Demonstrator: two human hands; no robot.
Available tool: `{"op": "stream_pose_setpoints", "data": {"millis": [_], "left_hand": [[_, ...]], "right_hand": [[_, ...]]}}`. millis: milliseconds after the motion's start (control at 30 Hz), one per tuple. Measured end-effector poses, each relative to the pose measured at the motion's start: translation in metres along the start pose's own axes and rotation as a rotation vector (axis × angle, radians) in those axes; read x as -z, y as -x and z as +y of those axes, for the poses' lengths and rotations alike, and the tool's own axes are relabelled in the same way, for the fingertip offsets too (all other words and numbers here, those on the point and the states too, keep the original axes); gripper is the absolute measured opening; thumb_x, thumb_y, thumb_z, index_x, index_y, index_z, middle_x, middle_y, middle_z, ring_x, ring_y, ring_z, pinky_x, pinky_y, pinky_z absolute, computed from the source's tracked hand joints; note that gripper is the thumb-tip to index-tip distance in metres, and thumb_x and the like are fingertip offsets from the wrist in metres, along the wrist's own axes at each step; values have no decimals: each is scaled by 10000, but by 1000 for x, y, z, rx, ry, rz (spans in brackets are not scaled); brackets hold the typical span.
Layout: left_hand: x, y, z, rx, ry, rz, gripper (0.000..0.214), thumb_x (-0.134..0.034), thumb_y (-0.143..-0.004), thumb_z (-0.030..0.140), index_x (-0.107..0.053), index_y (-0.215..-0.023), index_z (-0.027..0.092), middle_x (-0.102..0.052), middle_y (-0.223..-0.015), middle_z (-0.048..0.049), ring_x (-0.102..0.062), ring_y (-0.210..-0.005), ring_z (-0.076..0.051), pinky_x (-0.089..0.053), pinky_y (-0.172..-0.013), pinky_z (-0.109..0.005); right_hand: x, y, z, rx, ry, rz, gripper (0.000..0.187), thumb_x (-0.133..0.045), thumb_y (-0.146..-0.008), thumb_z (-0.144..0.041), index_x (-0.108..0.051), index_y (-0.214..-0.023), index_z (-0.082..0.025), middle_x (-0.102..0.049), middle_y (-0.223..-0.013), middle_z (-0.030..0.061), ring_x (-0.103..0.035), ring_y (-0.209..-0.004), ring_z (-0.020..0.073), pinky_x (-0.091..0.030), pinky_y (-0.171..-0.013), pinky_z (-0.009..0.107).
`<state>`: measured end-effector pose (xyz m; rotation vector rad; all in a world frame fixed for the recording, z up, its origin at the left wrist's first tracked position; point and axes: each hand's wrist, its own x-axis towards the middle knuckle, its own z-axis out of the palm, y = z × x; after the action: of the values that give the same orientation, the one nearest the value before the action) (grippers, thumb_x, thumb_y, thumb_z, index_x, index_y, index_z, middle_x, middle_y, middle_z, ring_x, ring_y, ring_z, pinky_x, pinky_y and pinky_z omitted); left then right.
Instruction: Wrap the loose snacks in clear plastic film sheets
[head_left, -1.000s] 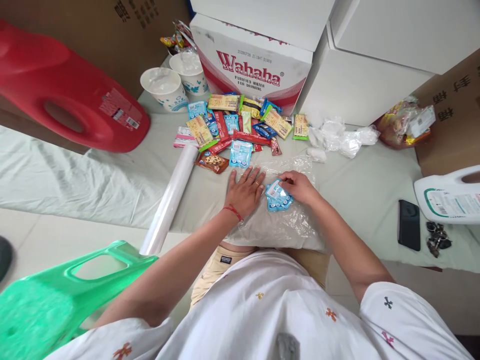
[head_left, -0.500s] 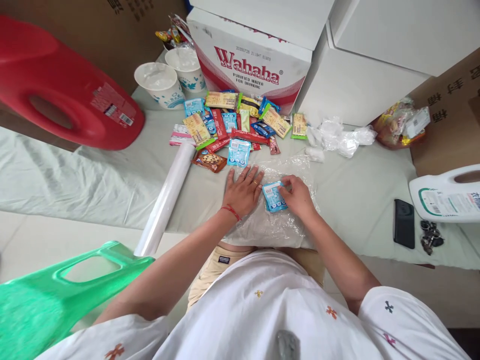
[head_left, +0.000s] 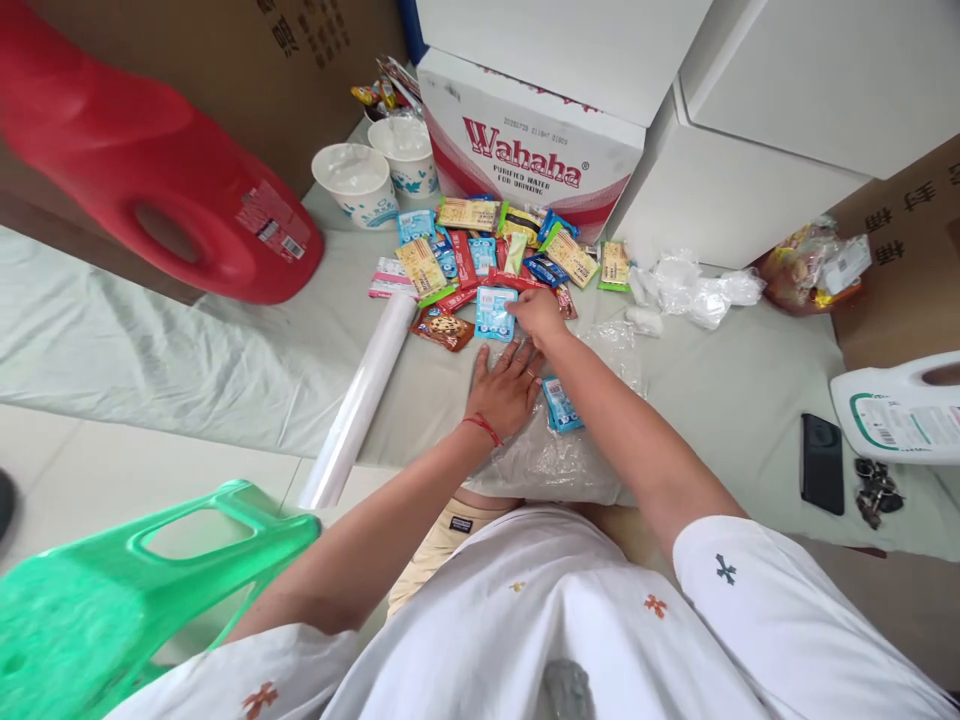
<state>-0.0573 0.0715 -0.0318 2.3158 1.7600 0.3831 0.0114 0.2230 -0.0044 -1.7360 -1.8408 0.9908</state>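
Square, light-blue, glossy plastic packet [head_left: 491, 315]: lies flat at the near edge of a heap of small, mixed-colour wrapped snacks [head_left: 420, 265], on the pale green, cloth-covered worktop [head_left: 720, 400].
Right hand [head_left: 541, 315]: at that packet, thumb by its right edge, fingers curled; whether the grip has closed on it, I cannot tell.
Left hand [head_left: 506, 392]: palm down, fingers spread, the grip open and holding nothing, resting on a crinkled sheet of clear plastic film [head_left: 555, 465].
Light-blue packets on the film [head_left: 561, 405]: just right of the left hand, seemingly stacked, partly hidden by the right forearm [head_left: 622, 420].
Packet's weight and feel: probably light and thin, with a soft, sealed wrapper; the shine suggests that it may slide on smooth film or on another packet.
Packet's best hold: a side edge, thumb above and fingertips below, likely gentle enough not to crush the contents.
Film's feel: very light, limp and apt to wrinkle or cling; a flat palm near its edge should steady it better than a pinch.
Brown packet with a cookie picture [head_left: 446, 330]: just left of the square packet.
Long, whitish, glossy roll [head_left: 360, 400]: slants from beside the heap past the worktop's near edge, left of the left hand.
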Motion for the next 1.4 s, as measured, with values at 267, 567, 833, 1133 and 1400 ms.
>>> {"op": "stream_pose_setpoints", "data": {"millis": [267, 567, 833, 1133, 1400], "left_hand": [[2, 1, 0, -4, 17, 0, 550, -233, -1095, 371, -444, -1595, 279, -388, -1693, -51, -297, -1591, -270, -85, -1296, -654], [1, 0, 0, 1, 30, 1, 554, -246, -1095, 404, -447, -1593, 269, -383, -1695, -59, -316, -1581, -292, -91, -1284, -676], [2, 0, 2, 3, 5, -2, 561, -251, -1093, 437, -444, -1595, 278, -384, -1695, -60, -327, -1576, -287, -74, -1293, -658], [3, 0, 1, 15, 16, -2, 553, -249, -1094, 387, -397, -1620, 304, -388, -1693, -56, -335, -1575, -282, -73, -1297, -645], [4, 0, 2, 10, 9, -13, 557, -259, -1087, 380, -430, -1606, 271, -370, -1699, -69, -318, -1582, -299, -92, -1285, -682]], "right_hand": [[112, 75, 33, 75, -591, -74, 397, -803, -745, -546, -572, -818, -232, -345, -591, -92, -249, -504, 85, -180, -491, 239], [103, 146, 97, -130, -432, -184, 395, -726, -758, -572, -666, -858, -195, -574, -652, -31, -479, -565, 130, -368, -563, 267], [87, 167, 98, -107, 184, 145, 407, -547, -922, -477, -655, -1187, -187, -730, -920, 76, -653, -778, 234, -466, -745, 345], [88, 183, 90, -110, 262, -39, 269, -522, -980, -428, -729, -1011, -259, -778, -905, 71, -710, -806, 262, -467, -725, 344], [91, 93, 52, 107, 468, -16, 336, -571, -981, -348, -694, -1248, -185, -721, -1198, 144, -683, -1066, 303, -493, -910, 382]]}}
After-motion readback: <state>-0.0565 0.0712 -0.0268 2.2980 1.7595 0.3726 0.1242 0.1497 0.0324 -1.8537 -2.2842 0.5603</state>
